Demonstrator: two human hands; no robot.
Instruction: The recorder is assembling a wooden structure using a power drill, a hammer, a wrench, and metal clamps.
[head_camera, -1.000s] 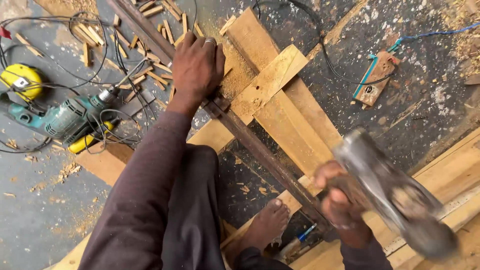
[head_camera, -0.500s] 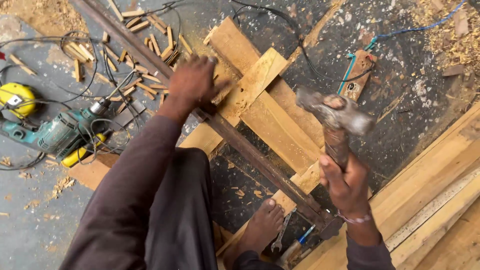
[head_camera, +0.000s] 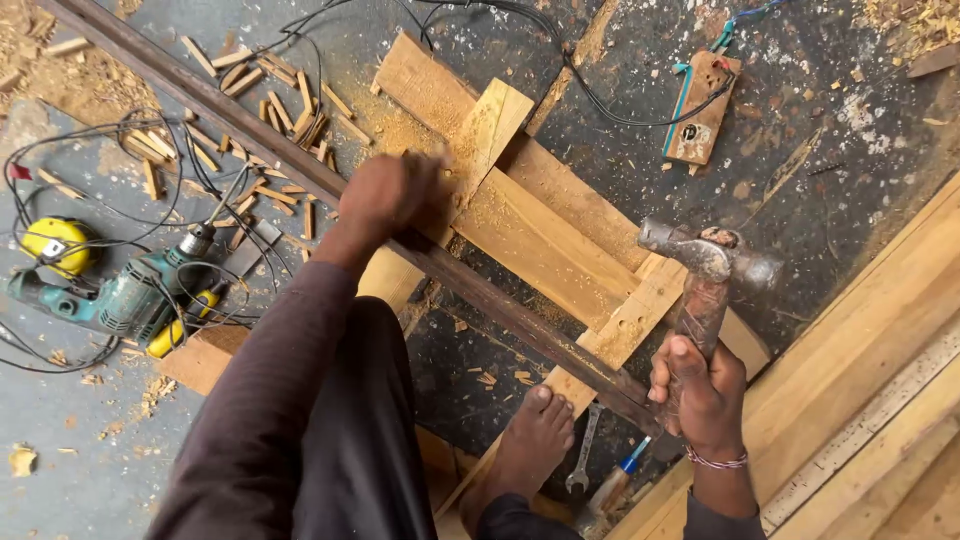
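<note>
My right hand grips the wooden handle of a claw hammer, whose rusty steel head is raised over the right end of a wooden frame. My left hand presses down where a short plank crosses a long dark wooden rail; it is blurred, and whether it pinches something small I cannot tell. Wide light planks lie under the rail. My bare foot rests on a lower plank beside the rail.
A green power drill and a yellow tool lie at left among black cables. Small wooden offcuts and sawdust are scattered at the top left. A socket board lies at the top right. A spanner and a screwdriver lie near my foot. Stacked timber fills the right.
The hammer has come down from a blurred swing at the right and is now held upright and still. My left hand shifted slightly along the rail toward the short plank.
</note>
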